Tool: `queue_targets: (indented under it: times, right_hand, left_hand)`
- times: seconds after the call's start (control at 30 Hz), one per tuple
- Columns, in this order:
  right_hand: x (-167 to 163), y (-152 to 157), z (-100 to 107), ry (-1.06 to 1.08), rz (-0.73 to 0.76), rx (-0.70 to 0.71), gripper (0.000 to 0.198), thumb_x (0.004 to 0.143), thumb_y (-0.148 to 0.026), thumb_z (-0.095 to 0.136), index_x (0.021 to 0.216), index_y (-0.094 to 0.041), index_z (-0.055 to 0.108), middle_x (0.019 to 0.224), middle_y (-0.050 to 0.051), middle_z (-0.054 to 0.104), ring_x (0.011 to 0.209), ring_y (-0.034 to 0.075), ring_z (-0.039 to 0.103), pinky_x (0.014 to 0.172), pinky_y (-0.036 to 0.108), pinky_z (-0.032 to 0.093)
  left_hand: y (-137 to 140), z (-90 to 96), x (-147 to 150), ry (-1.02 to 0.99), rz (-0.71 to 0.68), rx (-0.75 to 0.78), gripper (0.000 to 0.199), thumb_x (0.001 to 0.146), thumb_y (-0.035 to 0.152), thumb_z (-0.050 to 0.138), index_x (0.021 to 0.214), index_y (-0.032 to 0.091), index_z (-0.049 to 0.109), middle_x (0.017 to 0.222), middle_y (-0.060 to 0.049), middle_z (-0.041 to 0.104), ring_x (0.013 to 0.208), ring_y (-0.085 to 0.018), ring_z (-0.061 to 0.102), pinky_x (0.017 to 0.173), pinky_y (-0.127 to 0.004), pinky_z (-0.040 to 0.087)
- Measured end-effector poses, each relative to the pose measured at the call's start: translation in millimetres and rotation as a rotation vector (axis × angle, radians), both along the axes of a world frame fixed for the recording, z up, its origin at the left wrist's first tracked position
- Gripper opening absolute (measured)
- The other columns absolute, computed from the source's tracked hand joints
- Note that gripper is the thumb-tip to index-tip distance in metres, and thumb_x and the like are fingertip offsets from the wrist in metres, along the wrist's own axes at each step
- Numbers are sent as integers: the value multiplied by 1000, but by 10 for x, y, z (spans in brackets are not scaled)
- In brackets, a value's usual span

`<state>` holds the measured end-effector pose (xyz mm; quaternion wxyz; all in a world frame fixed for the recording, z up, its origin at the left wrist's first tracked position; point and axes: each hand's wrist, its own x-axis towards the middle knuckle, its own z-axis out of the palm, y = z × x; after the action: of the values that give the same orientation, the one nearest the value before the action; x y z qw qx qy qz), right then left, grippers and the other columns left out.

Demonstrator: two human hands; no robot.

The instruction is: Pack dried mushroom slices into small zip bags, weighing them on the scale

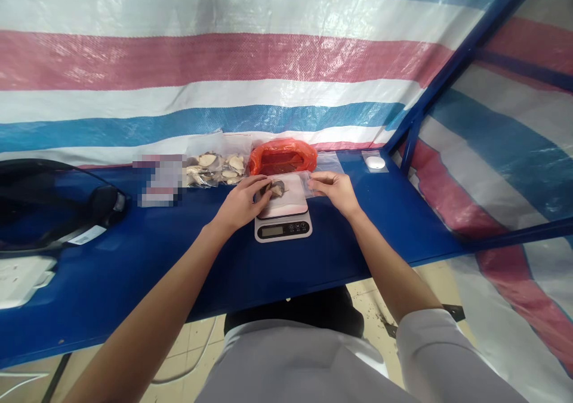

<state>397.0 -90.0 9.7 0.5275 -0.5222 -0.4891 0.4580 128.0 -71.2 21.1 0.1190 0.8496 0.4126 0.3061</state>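
Note:
A white digital kitchen scale (277, 217) stands on the blue table, its display facing me. On its pan lie a few brown-and-cream dried slices (278, 188) that look like dried mushroom. My left hand (244, 203) reaches over the pan's left side, thumb and fingers closed around some of these slices and partly hiding them. At the pan's right edge, my right hand (335, 189) pinches a small clear plastic bag (305, 182) between thumb and fingers. The bag's opening and contents are hard to make out.
Behind the scale sits an open red plastic bag (283, 155). Clear bags of dried slices (208, 167) stand left of it. A small white case (375, 162) lies at the right. A black headset-like object (105, 203) and a white power strip (24, 280) occupy the left.

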Motion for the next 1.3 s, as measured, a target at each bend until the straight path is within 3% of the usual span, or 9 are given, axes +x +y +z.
queue_targets:
  times: [0.27, 0.43, 0.6, 0.7, 0.8, 0.97, 1.1, 1.3]
  right_hand:
    - [30, 12, 136, 1, 94, 31, 44, 56, -44, 91, 90, -18, 78, 86, 3, 78, 83, 23, 74, 74, 39, 65]
    - [0, 75, 406, -151, 169, 160, 34, 65, -42, 85, 90, -20, 80, 99, 5, 80, 91, 23, 75, 86, 40, 63]
    - [-43, 159, 688, -286, 299, 276, 23, 75, -38, 80, 92, -22, 82, 101, 4, 80, 96, 24, 75, 94, 42, 60]
    - [-74, 214, 801, -346, 353, 333, 20, 78, -37, 77, 92, -23, 82, 99, 2, 81, 96, 24, 75, 93, 40, 60]
    - [-109, 265, 863, -393, 390, 397, 18, 81, -35, 75, 93, -23, 83, 97, 2, 81, 92, 23, 76, 87, 36, 60]
    - [-127, 316, 866, -425, 392, 482, 14, 84, -30, 72, 90, -24, 84, 95, 1, 81, 88, 22, 76, 83, 32, 59]
    - [-68, 329, 786, -407, 308, 465, 14, 83, -30, 75, 93, -25, 83, 96, 2, 81, 88, 22, 76, 84, 33, 59]
    - [-16, 360, 522, -123, 85, 363, 25, 73, -38, 84, 94, -23, 82, 101, 4, 81, 99, 23, 75, 98, 39, 58]
  left_hand:
    - [-6, 64, 26, -9, 7, 3, 41, 96, 45, 51, 118, 18, 73, 123, -12, 72, 116, -27, 67, 105, -42, 53]
    - [36, 229, 136, -76, -2, -8, 41, 96, 46, 50, 114, 18, 73, 119, -11, 74, 110, -26, 69, 103, -41, 54]
    - [131, 476, 301, -205, 13, -232, 49, 94, 51, 54, 125, 17, 70, 128, -11, 72, 117, -27, 67, 104, -40, 53]
    - [208, 610, 362, -311, -53, -424, 53, 92, 55, 57, 129, 18, 69, 132, -10, 70, 117, -29, 66, 100, -40, 55]
    - [280, 677, 376, -398, -154, -555, 47, 89, 57, 63, 120, 23, 75, 127, -6, 73, 118, -28, 64, 101, -37, 52]
    - [372, 567, 359, -586, -177, -740, 41, 75, 56, 78, 101, 23, 81, 103, -6, 78, 95, -23, 68, 87, -33, 53]
    - [398, 441, 395, -767, -66, -688, 33, 72, 49, 82, 87, 20, 79, 92, -5, 77, 86, -19, 68, 82, -30, 53]
    - [281, 408, 535, -1092, 106, -675, 37, 61, 45, 87, 78, 16, 72, 77, -2, 71, 72, -16, 66, 75, -31, 56]
